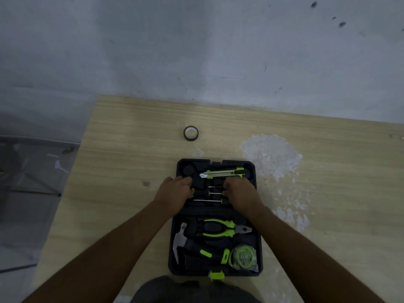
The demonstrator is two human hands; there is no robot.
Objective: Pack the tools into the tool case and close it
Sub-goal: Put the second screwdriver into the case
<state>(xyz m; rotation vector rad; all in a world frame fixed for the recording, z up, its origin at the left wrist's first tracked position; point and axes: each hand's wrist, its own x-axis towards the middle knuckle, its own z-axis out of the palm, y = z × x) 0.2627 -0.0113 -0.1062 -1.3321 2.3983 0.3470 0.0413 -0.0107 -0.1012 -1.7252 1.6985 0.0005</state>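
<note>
A black tool case (257, 243) lies open flat on the wooden table. Its near half holds a hammer (179, 238), green-handled pliers (220, 228) and a green tape measure (244, 256). In the far half sit a green utility knife (222, 172) and thin screwdrivers (207, 200). My left hand (175, 191) rests curled on the left side of the far half, over the dark moulded slots. My right hand (238, 192) is curled at the screwdriver handles on the right; whether it grips one I cannot tell.
A roll of dark tape (190, 133) stands on the table (122, 162) beyond the case. A white scraped patch (271, 154) marks the wood to the right. The table's left edge drops to a grey floor; a grey wall runs behind.
</note>
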